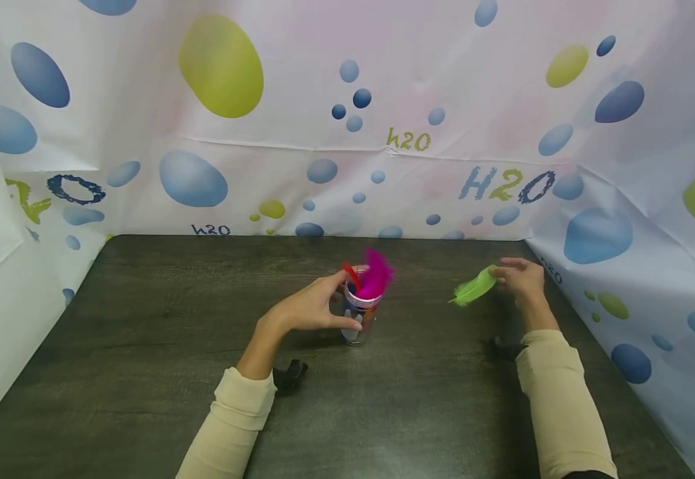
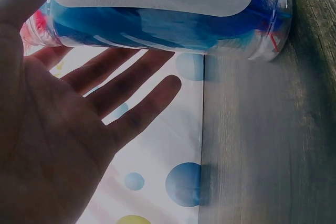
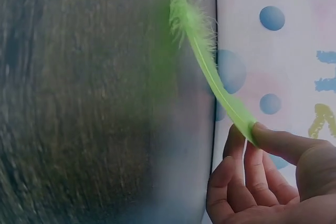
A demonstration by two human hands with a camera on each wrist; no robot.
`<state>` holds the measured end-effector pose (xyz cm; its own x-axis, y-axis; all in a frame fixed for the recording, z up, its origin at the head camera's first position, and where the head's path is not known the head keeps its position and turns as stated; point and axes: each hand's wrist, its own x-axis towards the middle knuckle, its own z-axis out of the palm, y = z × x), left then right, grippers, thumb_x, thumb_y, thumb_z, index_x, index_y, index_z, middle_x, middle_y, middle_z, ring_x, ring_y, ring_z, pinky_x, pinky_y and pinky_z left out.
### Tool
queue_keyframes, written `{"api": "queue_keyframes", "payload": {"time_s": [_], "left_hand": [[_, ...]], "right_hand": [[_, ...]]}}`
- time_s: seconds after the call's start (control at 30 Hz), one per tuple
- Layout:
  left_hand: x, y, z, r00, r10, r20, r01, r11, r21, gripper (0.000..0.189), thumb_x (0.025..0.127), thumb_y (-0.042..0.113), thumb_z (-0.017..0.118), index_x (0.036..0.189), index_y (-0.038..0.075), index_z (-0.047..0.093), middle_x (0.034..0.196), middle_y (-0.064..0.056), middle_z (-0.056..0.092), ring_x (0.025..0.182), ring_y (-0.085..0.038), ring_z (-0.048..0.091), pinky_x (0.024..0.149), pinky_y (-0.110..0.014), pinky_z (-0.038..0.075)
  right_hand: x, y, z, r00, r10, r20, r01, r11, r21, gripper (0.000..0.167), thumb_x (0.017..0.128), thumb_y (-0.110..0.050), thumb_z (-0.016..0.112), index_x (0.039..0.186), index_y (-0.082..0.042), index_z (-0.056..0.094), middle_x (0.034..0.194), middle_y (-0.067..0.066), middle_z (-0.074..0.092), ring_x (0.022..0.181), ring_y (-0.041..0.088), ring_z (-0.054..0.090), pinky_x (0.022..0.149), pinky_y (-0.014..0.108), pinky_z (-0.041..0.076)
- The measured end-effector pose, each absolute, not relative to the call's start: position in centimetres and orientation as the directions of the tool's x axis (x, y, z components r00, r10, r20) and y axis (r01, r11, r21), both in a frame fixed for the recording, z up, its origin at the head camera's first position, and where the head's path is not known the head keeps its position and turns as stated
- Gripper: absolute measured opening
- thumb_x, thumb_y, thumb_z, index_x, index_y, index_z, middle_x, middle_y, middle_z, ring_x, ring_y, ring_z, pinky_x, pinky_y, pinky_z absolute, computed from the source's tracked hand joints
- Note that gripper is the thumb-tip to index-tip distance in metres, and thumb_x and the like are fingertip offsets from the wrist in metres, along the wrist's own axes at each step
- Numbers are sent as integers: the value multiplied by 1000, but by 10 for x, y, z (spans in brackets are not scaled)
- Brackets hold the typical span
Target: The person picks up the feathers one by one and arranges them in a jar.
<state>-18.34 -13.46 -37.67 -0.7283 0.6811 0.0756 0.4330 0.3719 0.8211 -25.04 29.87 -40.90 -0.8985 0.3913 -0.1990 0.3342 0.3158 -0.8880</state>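
A clear plastic jar (image 1: 360, 318) stands upright near the middle of the table, with blue feathers (image 2: 157, 27) visible through its wall and a pale label on its side. From its mouth stick a magenta feather (image 1: 374, 276) and a red feather (image 1: 352, 275). My left hand (image 1: 317, 305) holds the jar from the left, thumb in front and fingers reaching behind. Off to the right, my right hand (image 1: 521, 278) pinches the tip of a light green feather (image 1: 474, 287) between thumb and fingers. The quill end of that feather points away from the hand, over the table.
The dark wooden table (image 1: 203, 299) ends at a white backdrop (image 1: 299, 86) printed with blue and green spots, which also rises along the right side. A plain white panel (image 1: 0, 279) borders the left. Dark wrist mounts (image 1: 290, 376) show beside the sleeves.
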Motion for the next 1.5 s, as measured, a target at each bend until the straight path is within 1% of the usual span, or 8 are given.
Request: {"api": "queue_keyframes", "payload": {"time_s": [0.07,0.13,0.23,0.3,0.53,0.8,1.03,1.5], "left_hand": [[-184,-134,-377,-728,681,74,432,373,821,86,87,20,85,156,2,36,141,-15,59,125,-32,58,106,-46,51],[-184,-134,-377,-729,681,74,433,375,820,86,87,20,85,155,2,37,140,-15,59,125,-32,58,106,-46,51],[-184,-133,-377,-728,682,74,435,376,818,85,87,20,85,155,2,37,140,-15,59,125,-32,59,105,-45,51],[-184,-133,-377,-729,681,74,435,377,817,82,87,20,85,153,2,39,139,-15,60,124,-31,59,105,-45,51],[-183,-133,-376,-722,687,81,442,368,818,87,87,20,85,156,2,36,139,-15,61,123,-31,60,107,-47,49],[-184,-133,-378,-720,689,79,435,360,825,92,87,19,85,160,3,31,136,-15,62,119,-29,61,108,-52,48],[-184,-132,-380,-722,688,70,432,369,823,91,87,20,85,159,2,32,135,-16,62,120,-29,62,109,-52,47],[-185,-131,-379,-725,684,81,449,380,809,94,86,21,86,161,6,30,137,-15,62,121,-28,62,110,-49,47]], "right_hand": [[-248,297,-407,-902,386,-196,319,287,-903,54,94,-8,73,144,4,54,90,-10,64,66,0,65,68,21,58],[-246,295,-404,-904,382,-194,306,259,-916,41,94,-6,73,133,0,61,78,-18,64,66,2,66,66,20,57],[-240,290,-398,-919,359,-161,254,229,-940,25,94,-2,73,115,-13,64,72,-23,66,67,0,65,67,19,56],[-235,285,-394,-930,344,-129,213,218,-952,25,94,-2,73,105,-21,62,72,-24,68,69,-1,65,67,18,55],[-221,267,-368,-952,303,-37,69,98,-993,26,92,-1,77,104,-21,65,78,-19,74,72,-1,69,62,17,54],[-209,242,-335,-952,284,116,-103,60,-993,26,90,2,78,105,-18,70,79,-13,76,73,1,70,59,16,53],[-200,223,-309,-959,242,147,-147,19,-989,27,88,1,80,107,-16,71,81,-10,77,74,4,72,61,18,54],[-184,180,-276,-969,64,240,-248,-254,-935,28,88,11,75,113,-1,70,86,5,79,74,13,75,63,23,59]]}}
